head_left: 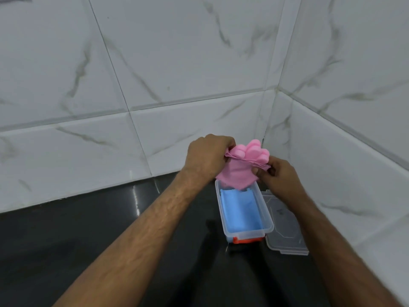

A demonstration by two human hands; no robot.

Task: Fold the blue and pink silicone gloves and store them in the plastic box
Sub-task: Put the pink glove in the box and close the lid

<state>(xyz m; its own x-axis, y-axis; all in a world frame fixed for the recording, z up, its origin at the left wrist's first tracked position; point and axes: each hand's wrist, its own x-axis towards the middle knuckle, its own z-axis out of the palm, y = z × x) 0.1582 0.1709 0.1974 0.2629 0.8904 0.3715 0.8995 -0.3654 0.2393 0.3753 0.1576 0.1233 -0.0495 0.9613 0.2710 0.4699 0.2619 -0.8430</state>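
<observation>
Head view: I see my left hand (208,155) and right hand (275,177) each pinching one side of the pink glove (238,168), so its fold stays shut. It hangs between them, just above the far end of the plastic box (223,214). The blue glove (240,212) lies flat inside. The lid (284,227) waits beside the box.

Black counter (110,229) bears plastic box (270,226), lid (285,229)

Two bare forearms with visible hair, no sleeves, left hand (204,155) and right hand (280,177) bare, no rings or watch showing.
</observation>
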